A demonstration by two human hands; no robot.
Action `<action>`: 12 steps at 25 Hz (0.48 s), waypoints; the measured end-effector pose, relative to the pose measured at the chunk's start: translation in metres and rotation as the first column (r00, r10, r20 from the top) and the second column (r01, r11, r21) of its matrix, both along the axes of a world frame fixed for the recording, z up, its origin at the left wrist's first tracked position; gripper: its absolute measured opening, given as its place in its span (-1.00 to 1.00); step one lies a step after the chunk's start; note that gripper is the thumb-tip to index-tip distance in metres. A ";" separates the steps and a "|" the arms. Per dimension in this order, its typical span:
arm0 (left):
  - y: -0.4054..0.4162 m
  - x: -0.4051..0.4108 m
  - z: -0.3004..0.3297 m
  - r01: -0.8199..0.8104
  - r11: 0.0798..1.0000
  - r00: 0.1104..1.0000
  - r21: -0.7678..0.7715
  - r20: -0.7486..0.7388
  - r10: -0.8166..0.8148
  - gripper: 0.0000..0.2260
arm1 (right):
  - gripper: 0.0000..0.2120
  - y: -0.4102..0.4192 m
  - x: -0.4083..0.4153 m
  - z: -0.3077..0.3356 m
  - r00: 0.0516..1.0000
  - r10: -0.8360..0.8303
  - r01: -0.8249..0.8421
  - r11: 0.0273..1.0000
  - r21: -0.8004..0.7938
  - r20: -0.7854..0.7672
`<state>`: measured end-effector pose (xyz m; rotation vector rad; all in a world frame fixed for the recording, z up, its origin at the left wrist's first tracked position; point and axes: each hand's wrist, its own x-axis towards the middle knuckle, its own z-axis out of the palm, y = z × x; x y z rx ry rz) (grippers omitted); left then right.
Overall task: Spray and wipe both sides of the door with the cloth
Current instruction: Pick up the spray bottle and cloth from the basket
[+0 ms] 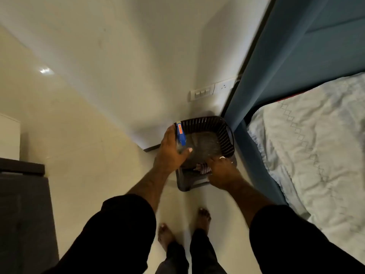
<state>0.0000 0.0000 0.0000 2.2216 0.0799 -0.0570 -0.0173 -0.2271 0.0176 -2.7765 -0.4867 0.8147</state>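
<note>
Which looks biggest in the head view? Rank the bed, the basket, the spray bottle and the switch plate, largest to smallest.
1. bed, by far
2. basket
3. spray bottle and switch plate: unranked. They look about alike, and the left hand gripping the bottle hides much of it.

Both arms are reaching forward and down, bare from the forearm, with dark sleeves pushed back to the elbows. The left hand (171, 149) is curling round a bottle (180, 138), its thumb lying across the near side and the fingers wrapping the far side, the wrist held straight. The right hand (221, 172) is turning palm down, its fingers bending over a cloth (202, 168) that is showing just beyond the knuckles; how firmly it is pinching cannot be told. Two bare feet are standing below, between the arms.
</note>
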 end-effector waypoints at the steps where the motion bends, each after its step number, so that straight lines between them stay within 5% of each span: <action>1: -0.005 0.009 -0.009 -0.027 0.998 0.999 -0.058 -0.022 0.026 -0.02 | -0.39 -0.001 0.007 -0.009 0.999 0.028 -0.029 0.999 -0.039 -0.020; 7: -0.020 0.034 -0.016 -0.107 0.994 0.982 -0.034 -0.160 0.101 -0.18 | -0.63 0.002 0.040 -0.013 0.996 -0.014 -0.002 0.985 -0.171 -0.092; 12: -0.019 0.040 -0.017 -0.092 0.995 0.984 -0.023 -0.153 0.088 -0.29 | -0.61 -0.002 0.049 -0.025 0.993 -0.038 0.021 0.990 -0.141 -0.113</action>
